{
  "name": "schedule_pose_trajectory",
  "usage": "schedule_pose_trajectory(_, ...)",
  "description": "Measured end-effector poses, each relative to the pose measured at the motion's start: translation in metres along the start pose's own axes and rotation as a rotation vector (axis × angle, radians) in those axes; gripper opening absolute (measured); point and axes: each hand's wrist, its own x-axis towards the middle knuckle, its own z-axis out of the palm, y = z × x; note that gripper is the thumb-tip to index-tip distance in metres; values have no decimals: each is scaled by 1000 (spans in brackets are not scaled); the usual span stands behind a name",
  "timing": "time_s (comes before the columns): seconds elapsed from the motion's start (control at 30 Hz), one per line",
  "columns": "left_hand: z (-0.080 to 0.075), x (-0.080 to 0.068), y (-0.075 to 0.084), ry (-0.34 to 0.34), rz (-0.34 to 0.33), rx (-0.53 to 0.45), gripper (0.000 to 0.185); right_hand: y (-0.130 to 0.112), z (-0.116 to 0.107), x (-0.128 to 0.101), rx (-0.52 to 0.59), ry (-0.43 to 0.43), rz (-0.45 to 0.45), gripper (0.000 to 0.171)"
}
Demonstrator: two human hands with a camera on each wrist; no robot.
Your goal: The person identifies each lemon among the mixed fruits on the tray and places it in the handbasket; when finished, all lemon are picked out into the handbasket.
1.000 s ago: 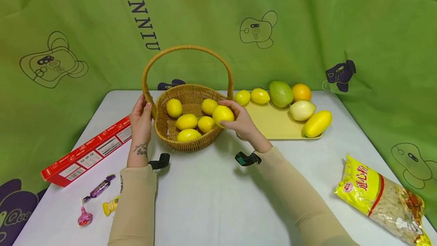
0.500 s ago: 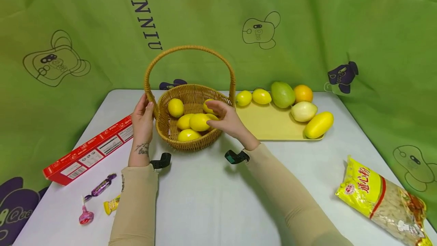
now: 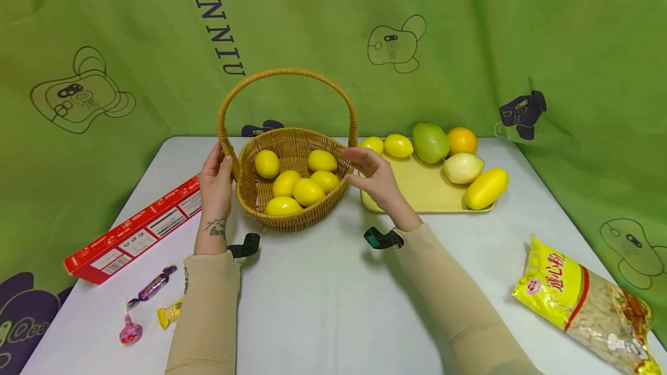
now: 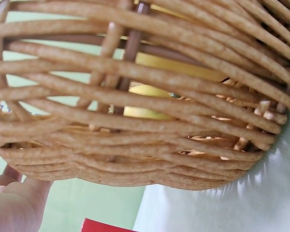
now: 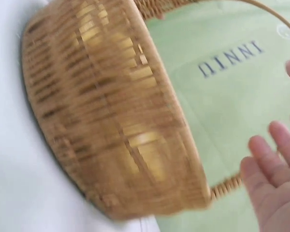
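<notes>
A wicker basket (image 3: 292,221) with a tall handle stands mid-table and holds several yellow lemons (image 3: 307,191). My left hand (image 3: 217,158) rests flat against the basket's left side by the handle base. In the left wrist view the basket wall (image 4: 135,121) fills the frame, with my palm (image 4: 12,203) at the lower left. My right hand (image 3: 359,166) hovers open and empty just outside the basket's right rim. It shows blurred beside the basket (image 5: 111,121) in the right wrist view, fingers (image 5: 275,179) spread. Two more lemons (image 3: 398,145) lie on the yellow tray (image 3: 417,190).
The tray also carries a green mango (image 3: 429,142), an orange (image 3: 461,140), a pale fruit (image 3: 461,167) and a yellow mango (image 3: 485,188). A red box (image 3: 135,230) and wrapped candies (image 3: 151,285) lie at left. A yellow food packet (image 3: 583,302) lies at right.
My right hand carried a lemon into the basket, let it go among the others and drew back to the right rim, empty. My left hand stayed on the basket.
</notes>
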Motion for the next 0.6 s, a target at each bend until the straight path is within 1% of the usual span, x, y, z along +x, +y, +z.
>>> schedule_pose_trajectory(0.13,1,-1,1,-4,-1,-37,42,1,-21,1,65,147,-56,41)
schedule_pose_trajectory(0.2,2,-1,2,-5,1,-53,42,3,-33,5,73,213,-79,39)
schedule_pose_trajectory(0.27,2,-1,2,-6,3,-55,42,8,-46,11,73,261,-84,38)
schedule_pose_trajectory(0.43,1,-1,1,-8,9,-56,42,23,-75,31,21,351,-18,37)
schedule_pose_trajectory(0.53,1,-2,1,-6,8,-59,42,30,-89,42,-57,381,36,37)
schedule_pose_trajectory(0.6,1,-3,1,-5,4,-60,41,32,-97,48,-120,382,74,39)
